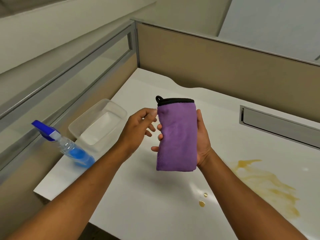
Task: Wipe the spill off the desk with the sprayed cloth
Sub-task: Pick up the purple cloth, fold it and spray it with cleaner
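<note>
Folded purple microfibre cloth with black trim and loop [176, 135] held upright above the white tabletop [138, 196], clear of its surface. Right hand [201, 139] wrapped around cloth's right edge, fingertips [160, 127] showing at left edge. Left hand [140, 127] just beside cloth, loosely spread, fingers touching or nearly touching upper left corner; gripping nothing. Yellowish spill [266, 184] smeared on tabletop at lower right, two small drops [202, 200] nearer centre. Clear plastic spray bottle with blue liquid and blue trigger head [69, 146] at left edge, against empty clear rectangular plastic tub [98, 125]. Beige partition panels [225, 66] behind.
</note>
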Demonstrator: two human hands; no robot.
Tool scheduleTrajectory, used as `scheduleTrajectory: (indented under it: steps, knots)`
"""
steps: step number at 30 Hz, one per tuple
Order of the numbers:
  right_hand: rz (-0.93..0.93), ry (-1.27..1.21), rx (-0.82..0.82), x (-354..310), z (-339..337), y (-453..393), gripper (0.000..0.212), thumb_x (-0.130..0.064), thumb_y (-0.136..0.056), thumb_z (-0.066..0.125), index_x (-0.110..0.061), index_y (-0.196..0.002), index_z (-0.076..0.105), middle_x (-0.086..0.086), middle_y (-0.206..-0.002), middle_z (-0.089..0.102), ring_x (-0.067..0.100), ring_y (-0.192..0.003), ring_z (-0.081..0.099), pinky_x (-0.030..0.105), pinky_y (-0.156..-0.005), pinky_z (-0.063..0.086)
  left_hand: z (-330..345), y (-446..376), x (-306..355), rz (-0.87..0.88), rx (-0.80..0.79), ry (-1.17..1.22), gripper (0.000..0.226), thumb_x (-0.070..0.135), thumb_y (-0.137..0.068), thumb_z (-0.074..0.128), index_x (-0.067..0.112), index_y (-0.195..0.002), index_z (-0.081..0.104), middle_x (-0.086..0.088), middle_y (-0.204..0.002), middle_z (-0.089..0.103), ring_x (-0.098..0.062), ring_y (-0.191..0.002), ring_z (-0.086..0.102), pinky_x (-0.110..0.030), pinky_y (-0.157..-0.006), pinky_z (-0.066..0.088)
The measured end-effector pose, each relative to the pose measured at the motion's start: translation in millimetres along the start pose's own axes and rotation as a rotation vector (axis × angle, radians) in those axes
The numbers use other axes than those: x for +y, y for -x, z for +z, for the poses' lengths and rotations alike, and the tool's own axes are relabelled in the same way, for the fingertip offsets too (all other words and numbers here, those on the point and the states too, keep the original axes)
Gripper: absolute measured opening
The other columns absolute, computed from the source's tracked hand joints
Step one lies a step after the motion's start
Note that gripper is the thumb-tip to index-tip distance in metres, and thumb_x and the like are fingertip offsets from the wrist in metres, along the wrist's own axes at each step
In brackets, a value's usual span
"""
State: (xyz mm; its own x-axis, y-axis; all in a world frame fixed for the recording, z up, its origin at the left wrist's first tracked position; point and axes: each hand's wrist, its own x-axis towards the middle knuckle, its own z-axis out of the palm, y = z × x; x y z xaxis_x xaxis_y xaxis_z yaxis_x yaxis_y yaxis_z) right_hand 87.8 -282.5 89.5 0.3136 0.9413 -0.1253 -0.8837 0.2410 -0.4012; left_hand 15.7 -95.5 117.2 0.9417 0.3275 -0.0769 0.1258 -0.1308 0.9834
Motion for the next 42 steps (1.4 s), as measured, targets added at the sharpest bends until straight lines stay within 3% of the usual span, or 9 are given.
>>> scheduleTrajectory:
  steps: [4, 7, 12, 16, 22, 29, 34, 39, 42]
  knots:
    - [0.034, -0.022, -0.067, 1.7, -3.1, -12.5, 0.105, -0.090, -0.089, 0.047, -0.011, -0.159, 0.046, 0.021, -0.146, 0.061, 0.048, -0.138, 0.053, 0.067, -0.117, 0.033, -18.0, 47.2, -25.8, 0.215, 0.275, -0.233, 0.025, 0.051, -0.101, 0.054, 0.040, -0.120, 0.064, 0.018, -0.111, 0.067, -0.003, -0.098, 0.067, -0.014, -0.078, 0.057]
    - [0.012, 0.018, -0.017, -1.1, -5.8, -22.3, 0.100, -0.089, -0.093, 0.041, -0.020, -0.165, 0.036, 0.015, -0.157, 0.053, 0.039, -0.125, 0.061, 0.056, -0.111, 0.037, -34.3, 83.8, -49.3, 0.376, 0.485, -0.439, 0.031, 0.043, -0.099, 0.058, 0.029, -0.126, 0.066, 0.011, -0.122, 0.060, -0.003, -0.109, 0.060, -0.005, -0.092, 0.050]
    - [0.020, 0.018, -0.013, 1.8, -9.3, -36.5, 0.094, -0.088, -0.094, 0.039, -0.024, -0.162, 0.034, 0.012, -0.149, 0.059, 0.033, -0.117, 0.063, 0.053, -0.109, 0.037, -80.1, 110.3, -72.0, 0.339, 0.939, -0.522, 0.053, 0.016, -0.084, 0.087, 0.012, -0.115, 0.044, -0.028, -0.121, 0.048, -0.026, -0.109, 0.050, -0.008, -0.100, 0.044]
    - [0.013, 0.010, 0.013, 9.0, -7.4, -44.7, 0.094, -0.088, -0.094, 0.037, -0.024, -0.162, 0.036, 0.012, -0.146, 0.060, 0.033, -0.114, 0.065, 0.052, -0.108, 0.039, -115.6, 112.8, -82.7, 0.285, 1.088, -0.507, 0.068, 0.012, -0.079, 0.096, 0.008, -0.117, 0.039, -0.037, -0.116, 0.047, -0.013, -0.107, 0.042, 0.005, -0.094, 0.036]
    - [0.041, 0.028, 0.029, 16.5, -6.6, -53.2, 0.094, -0.088, -0.095, 0.037, -0.024, -0.164, 0.037, 0.011, -0.148, 0.061, 0.032, -0.113, 0.066, 0.053, -0.108, 0.042, -134.7, 89.2, -88.5, 0.098, 0.989, -0.294, 0.081, 0.034, -0.086, 0.089, 0.006, -0.150, 0.047, -0.014, -0.147, 0.056, -0.017, -0.124, 0.058, -0.013, -0.095, 0.055]
    - [0.057, 0.053, 0.031, 20.8, -7.3, -53.9, 0.096, -0.088, -0.093, 0.041, -0.023, -0.164, 0.036, 0.012, -0.148, 0.061, 0.033, -0.111, 0.066, 0.054, -0.106, 0.044, -149.8, 73.5, -88.2, 0.040, 0.980, -0.463, 0.057, 0.039, -0.086, 0.088, 0.002, -0.125, 0.070, -0.017, -0.119, 0.067, -0.022, -0.100, 0.063, -0.029, -0.086, 0.049]
    - [0.074, 0.065, 0.034, 22.1, -5.5, -55.6, 0.096, -0.087, -0.093, 0.044, -0.022, -0.164, 0.038, 0.013, -0.147, 0.062, 0.034, -0.109, 0.067, 0.054, -0.105, 0.046, -143.6, 73.4, -92.8, 0.048, 0.939, -0.433, 0.057, 0.034, -0.082, 0.093, 0.001, -0.119, 0.067, -0.016, -0.113, 0.064, -0.017, -0.094, 0.060, -0.009, -0.083, 0.047]
    - [0.101, 0.084, 0.001, 22.0, -4.5, -58.2, 0.098, -0.087, -0.093, 0.044, -0.020, -0.164, 0.037, 0.015, -0.146, 0.061, 0.036, -0.111, 0.066, 0.054, -0.107, 0.044, -152.5, 69.6, -87.4, -0.008, 0.669, -0.231, 0.058, 0.019, -0.083, 0.090, 0.001, -0.130, 0.062, -0.008, -0.107, 0.073, -0.021, -0.097, 0.072, -0.009, -0.075, 0.056]
    - [0.109, 0.081, -0.023, 21.3, -2.8, -59.2, 0.098, -0.086, -0.094, 0.044, -0.018, -0.163, 0.038, 0.016, -0.146, 0.060, 0.037, -0.111, 0.066, 0.054, -0.106, 0.044, -166.1, 69.6, -78.8, 0.000, 0.380, -0.203, 0.047, 0.010, -0.093, 0.080, 0.004, -0.136, 0.064, 0.011, -0.115, 0.079, -0.007, -0.105, 0.076, -0.009, -0.078, 0.058]
